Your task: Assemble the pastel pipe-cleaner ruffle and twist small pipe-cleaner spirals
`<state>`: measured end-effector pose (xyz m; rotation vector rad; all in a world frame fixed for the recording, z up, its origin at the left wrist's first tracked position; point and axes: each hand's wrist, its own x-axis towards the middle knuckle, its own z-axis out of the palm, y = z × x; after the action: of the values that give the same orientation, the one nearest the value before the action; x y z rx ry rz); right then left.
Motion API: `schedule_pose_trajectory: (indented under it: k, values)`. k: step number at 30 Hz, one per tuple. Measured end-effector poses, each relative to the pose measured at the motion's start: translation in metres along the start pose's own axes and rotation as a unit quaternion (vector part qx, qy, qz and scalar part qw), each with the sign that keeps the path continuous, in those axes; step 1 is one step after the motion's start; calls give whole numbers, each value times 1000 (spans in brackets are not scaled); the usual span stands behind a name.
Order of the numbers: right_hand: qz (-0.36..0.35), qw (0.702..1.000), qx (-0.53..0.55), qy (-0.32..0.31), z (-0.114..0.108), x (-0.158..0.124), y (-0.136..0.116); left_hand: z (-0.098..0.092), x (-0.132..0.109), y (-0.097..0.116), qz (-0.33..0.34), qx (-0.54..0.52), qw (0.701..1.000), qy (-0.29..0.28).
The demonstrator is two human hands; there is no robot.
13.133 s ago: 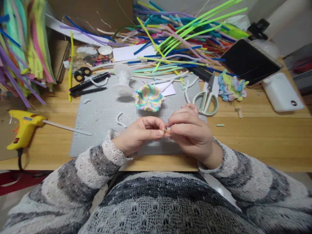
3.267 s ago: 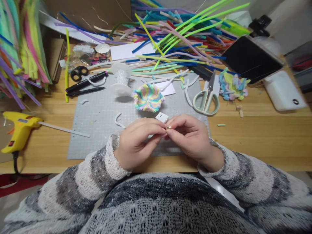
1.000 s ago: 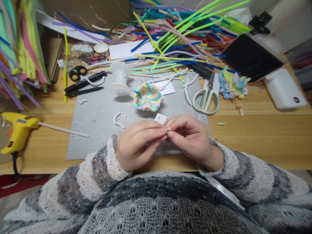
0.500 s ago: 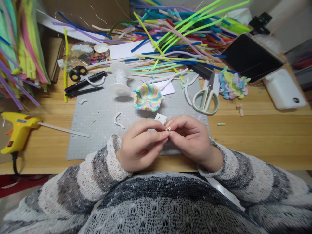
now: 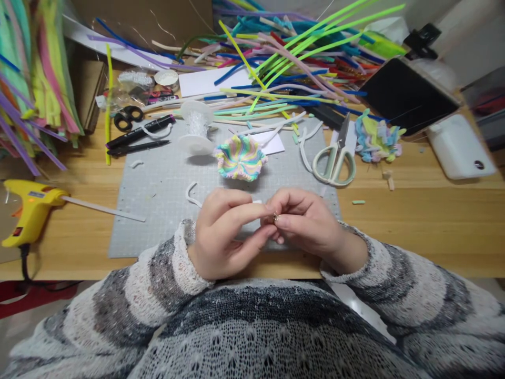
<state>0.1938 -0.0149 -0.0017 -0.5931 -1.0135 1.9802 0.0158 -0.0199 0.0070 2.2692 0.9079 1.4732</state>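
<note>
Metal (image 5: 275,216), a tiny gold-toned bit, is at my fingertips over the near part of the grey mat (image 5: 161,173). It is too small and too covered for me to tell which way it points or how its long axis runs.

At far left, what looks like a clear bag (image 5: 71,100) holds colourful fuzzy stems (image 5: 51,73). On the mat beyond my hands stands a white spool (image 5: 195,129) wound with clear cord, and just right of it a cup-shaped flower (image 5: 241,159), striped in pastels, its ruffled mouth facing up.

My right hand (image 5: 310,223) has the metal clamped between thumb and forefinger, right at the tips. From the other side, my left hand (image 5: 226,234) brings its forefinger tip up against or just beside the metal; its thumb sits lower, near my right fingers. Those two left tips are apart, yet whether that hand grips anything I cannot tell. Behind my fingers, a white card (image 5: 257,201) peeks out, mostly hidden.
</note>
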Motion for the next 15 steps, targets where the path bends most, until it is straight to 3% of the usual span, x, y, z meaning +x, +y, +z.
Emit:
schedule_pose_trajectory:
  k: [6,15]
  values:
    - [88,992,86,-13,0,4,-2,-5,1,-1,5,43,999,-27]
    - [93,989,115,-17,0,3,1,-4,7,-2,38,6,999,-35]
